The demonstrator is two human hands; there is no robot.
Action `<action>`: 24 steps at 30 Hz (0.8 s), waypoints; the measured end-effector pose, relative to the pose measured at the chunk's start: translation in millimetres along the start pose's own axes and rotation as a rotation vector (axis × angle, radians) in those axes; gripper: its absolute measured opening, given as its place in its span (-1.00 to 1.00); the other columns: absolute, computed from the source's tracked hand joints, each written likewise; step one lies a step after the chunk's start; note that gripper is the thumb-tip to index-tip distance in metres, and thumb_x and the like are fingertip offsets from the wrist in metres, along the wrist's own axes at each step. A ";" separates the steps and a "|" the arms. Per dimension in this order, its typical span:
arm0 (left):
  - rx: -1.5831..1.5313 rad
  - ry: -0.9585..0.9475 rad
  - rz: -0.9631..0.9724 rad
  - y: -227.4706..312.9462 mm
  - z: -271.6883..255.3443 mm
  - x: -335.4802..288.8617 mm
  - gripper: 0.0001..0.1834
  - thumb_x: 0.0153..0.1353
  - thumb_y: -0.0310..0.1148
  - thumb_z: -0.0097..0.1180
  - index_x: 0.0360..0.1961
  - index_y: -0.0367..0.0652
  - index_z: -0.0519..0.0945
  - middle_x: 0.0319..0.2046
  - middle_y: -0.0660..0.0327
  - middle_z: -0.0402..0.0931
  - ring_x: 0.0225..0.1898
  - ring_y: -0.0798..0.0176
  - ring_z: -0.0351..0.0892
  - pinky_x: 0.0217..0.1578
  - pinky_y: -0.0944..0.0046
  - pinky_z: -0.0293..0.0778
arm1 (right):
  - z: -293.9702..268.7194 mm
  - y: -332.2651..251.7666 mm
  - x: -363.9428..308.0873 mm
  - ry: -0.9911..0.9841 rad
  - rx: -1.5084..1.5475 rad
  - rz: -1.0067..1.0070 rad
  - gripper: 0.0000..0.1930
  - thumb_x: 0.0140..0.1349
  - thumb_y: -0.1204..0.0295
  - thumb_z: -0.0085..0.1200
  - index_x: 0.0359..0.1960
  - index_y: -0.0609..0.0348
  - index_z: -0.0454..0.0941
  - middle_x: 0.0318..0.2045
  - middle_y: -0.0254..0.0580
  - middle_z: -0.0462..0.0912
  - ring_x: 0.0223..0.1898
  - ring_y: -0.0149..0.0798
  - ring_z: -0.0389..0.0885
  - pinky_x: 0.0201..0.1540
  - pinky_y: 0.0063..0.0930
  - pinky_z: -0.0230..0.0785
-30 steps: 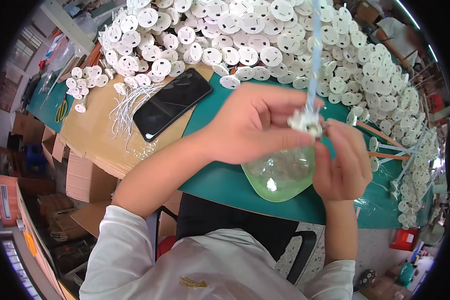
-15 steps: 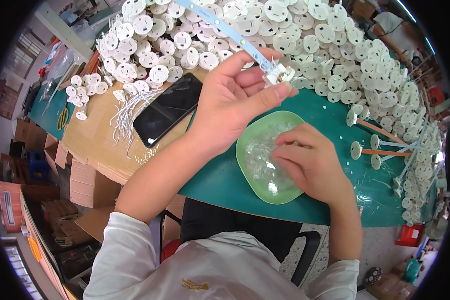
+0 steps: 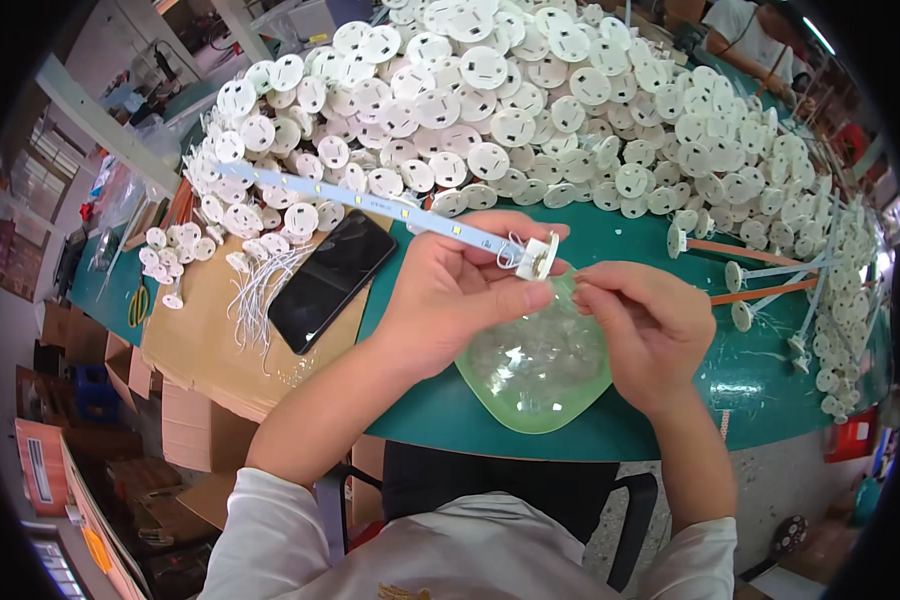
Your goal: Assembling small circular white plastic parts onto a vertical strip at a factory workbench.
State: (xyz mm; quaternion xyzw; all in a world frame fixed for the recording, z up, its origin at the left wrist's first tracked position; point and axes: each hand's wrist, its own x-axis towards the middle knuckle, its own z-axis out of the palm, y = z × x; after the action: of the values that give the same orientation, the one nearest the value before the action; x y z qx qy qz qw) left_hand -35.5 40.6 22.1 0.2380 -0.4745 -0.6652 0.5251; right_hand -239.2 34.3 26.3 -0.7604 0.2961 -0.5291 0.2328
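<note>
My left hand (image 3: 435,310) is closed around the end of an LED strip (image 3: 370,205), a pale blue-white bar with small yellow chips. At that end are thin white wires and a white plastic holder with a round disc (image 3: 546,256), between fingers and thumb. The bar points away to the far left. My right hand (image 3: 660,335) is pinched close beside the disc; whatever its fingertips hold is too small or clear to make out. Beneath both hands stands a light green bowl (image 3: 528,422) with small clear plastic pieces (image 3: 525,365) inside.
A large heap of white disc-ended lamp parts (image 3: 485,68) fills the back and right of the green table (image 3: 420,425). On cardboard (image 3: 205,330) at left lie a black phone (image 3: 332,280) and white wires (image 3: 260,290). Scissors (image 3: 138,303) lie further left. Another person (image 3: 755,40) sits far right.
My right hand has risen from the bowl to the disc end of the strip. The strip has swung down to the left, and my left hand appears lower in view.
</note>
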 end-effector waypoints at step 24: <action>-0.092 -0.014 0.039 -25.4 -0.6 -5.5 -0.50 0.07 -0.54 0.32 0.06 -0.24 0.45 0.06 0.01 0.52 0.10 0.01 0.53 0.15 -0.01 0.46 | 11.7 -1.6 -7.5 0.139 -0.234 -0.475 -0.81 -0.05 0.69 0.28 -0.36 0.29 0.57 -0.42 -0.08 0.70 -0.44 -0.13 0.71 -0.35 -0.42 0.59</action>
State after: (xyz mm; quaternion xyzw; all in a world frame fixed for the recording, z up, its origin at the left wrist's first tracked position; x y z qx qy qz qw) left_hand -45.1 45.4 -1.6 0.1993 -0.4517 -0.6776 0.5451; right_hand -229.8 41.1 18.5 -0.7922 0.1837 -0.5819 -0.0080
